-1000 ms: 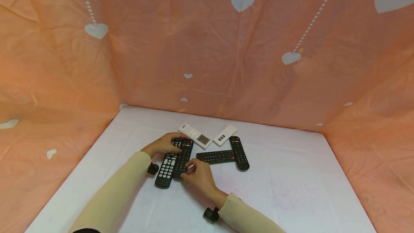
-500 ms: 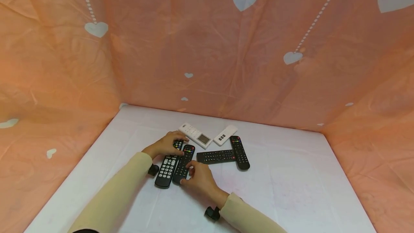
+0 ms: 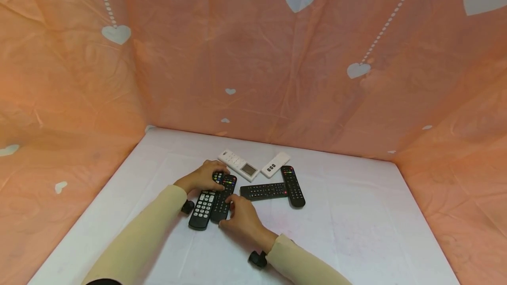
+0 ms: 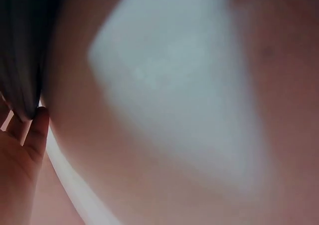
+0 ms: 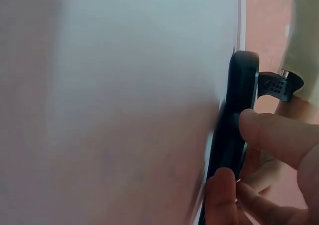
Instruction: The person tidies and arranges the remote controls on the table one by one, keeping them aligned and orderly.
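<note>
Two black remotes lie side by side near the table's front middle: one with white buttons [image 3: 202, 209] and a slimmer one with coloured top buttons [image 3: 223, 197]. My left hand [image 3: 206, 176] curls over the far end of the white-buttoned remote. My right hand [image 3: 241, 217] pinches the near end of the slim remote. In the right wrist view the slim remote [image 5: 239, 100] stands edge-on between my thumb and fingers [image 5: 269, 130]. In the left wrist view my left hand [image 4: 20, 160] touches a dark remote edge [image 4: 20, 50]; the rest is blurred.
Behind the hands lie a white remote with a screen [image 3: 239, 165], a small white remote [image 3: 275, 164], a black remote lying crosswise [image 3: 263, 191] and another black one [image 3: 293, 186]. The table [image 3: 356, 232] is white. Orange heart-patterned cloth [image 3: 253, 56] walls it on three sides.
My right hand shifted the slim remote slightly, drawing it a little toward me beside the white-buttoned one. My left hand stayed on the far ends.
</note>
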{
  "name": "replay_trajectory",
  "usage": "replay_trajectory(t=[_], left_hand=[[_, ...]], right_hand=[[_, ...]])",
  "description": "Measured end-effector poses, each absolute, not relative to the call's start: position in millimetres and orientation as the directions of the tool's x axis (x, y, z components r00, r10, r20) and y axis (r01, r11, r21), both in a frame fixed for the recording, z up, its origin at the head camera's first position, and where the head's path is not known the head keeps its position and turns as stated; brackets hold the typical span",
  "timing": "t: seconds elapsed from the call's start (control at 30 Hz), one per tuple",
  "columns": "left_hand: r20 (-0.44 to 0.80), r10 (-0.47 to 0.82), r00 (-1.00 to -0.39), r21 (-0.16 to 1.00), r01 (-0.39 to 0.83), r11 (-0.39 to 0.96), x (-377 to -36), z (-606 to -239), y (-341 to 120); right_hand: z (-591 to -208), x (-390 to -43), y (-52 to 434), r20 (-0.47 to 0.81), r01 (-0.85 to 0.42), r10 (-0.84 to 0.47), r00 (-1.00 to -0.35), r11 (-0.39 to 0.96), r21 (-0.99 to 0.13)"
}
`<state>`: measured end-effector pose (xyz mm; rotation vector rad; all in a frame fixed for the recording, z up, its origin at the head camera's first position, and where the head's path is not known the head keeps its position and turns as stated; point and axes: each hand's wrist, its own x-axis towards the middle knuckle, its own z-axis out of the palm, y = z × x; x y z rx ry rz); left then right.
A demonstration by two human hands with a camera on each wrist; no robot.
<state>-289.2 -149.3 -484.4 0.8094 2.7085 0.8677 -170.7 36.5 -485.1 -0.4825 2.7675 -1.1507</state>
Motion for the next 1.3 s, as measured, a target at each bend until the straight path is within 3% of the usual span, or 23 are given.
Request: replay_trajectory(t=[0.37, 0.73, 1.07, 1.3], left_hand=[[0.012, 0.463, -0.886, 0.620, 0.370, 0.692, -299, -471, -155], [0.114, 0.445, -0.888, 0.670, 0.399, 0.626, -284, -457, -138], [0.056, 0.473, -0.879, 0.695, 0.374, 0.614, -256, -442, -100], [0.004, 0.461, -0.887, 0.715, 0.325, 0.619, -246, -452, -79]], right_hand=[[-467, -187, 66, 0.109, -0.344, -0.401, -0.909, 0.578, -0.740], [-451, -210, 125, 0.173, -0.438, -0.432, -0.885, 0.648, -0.622], [-448, -232, 185, 0.150, -0.525, -0.526, -0.837, 0.695, -0.492], [-456, -239, 203, 0.140, -0.542, -0.549, -0.824, 0.693, -0.475]])
